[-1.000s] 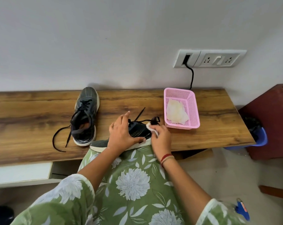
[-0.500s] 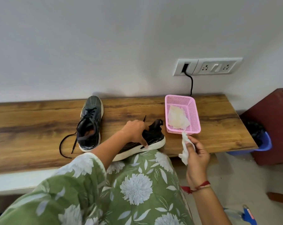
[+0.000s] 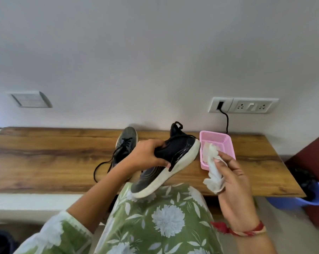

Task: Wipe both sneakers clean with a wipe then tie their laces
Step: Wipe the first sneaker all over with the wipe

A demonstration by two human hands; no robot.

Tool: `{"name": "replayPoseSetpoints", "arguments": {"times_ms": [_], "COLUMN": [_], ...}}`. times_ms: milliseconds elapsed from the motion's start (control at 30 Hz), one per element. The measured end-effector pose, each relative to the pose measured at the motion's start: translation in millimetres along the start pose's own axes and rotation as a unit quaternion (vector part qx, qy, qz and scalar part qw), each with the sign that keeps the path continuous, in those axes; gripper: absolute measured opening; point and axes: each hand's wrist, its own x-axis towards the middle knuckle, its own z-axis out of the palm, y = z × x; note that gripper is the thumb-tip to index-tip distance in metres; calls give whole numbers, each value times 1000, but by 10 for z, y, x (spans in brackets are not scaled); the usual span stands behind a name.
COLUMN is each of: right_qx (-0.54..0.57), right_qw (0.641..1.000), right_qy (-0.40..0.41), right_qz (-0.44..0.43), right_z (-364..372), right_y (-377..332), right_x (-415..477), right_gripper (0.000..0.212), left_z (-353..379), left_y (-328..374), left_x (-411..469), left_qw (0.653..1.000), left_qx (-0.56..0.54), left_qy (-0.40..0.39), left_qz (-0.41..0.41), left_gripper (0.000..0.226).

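Sneaker lifted higher; pink basket holds a white wipe.

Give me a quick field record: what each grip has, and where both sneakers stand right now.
left grip: holds the raised sneaker around its upper, heel up, toe low over the lap
right grip: holds a crumpled wipe beside that sneaker, not touching it
other sneaker: flat on the bench, laces untied
pink basket: on the bench, right of the raised sneaker
stage: wiping; tying not yet done
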Motion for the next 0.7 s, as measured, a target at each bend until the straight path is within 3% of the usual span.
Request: {"name": "replayPoseSetpoints", "arguments": {"times_ms": [67,133,167,267,333,500,700], "right_qx": [2,-1,-4,-4,-7,-40,10], "right_qw": [1000,998,998,997,996,991,986], "right_qy": [-30,-54,-61,-78,-92,-128,-166], "right_qz": [9,14,13,5,5,-14,9], "right_z": [120,193,216,251,271,377,480], "right_y": [-26,-58,-86,-184,-242,-348,-441], "right_x": [-140,-255,-313,-450,-525,-700,-779], "right_gripper": [18,19,19,20,20,18,19], "left_z": [-7,-18,-31,-66,-94,-346,-424], "left_y": [55,87,90,96,160,402,560], "left_x": [-151,-326,-420,-735,-919,-1118,-1147], "left_qw": [997,984,975,947,926,888,865], "left_qx": [-73,-172,-211,-304,-357,-412,-465], "left_qy": [32,48,57,93,112,196,191], "left_qz": [-10,-26,-32,-47,-57,-60,-7], "left_gripper": [45,66,65,35,30,23,24]}}
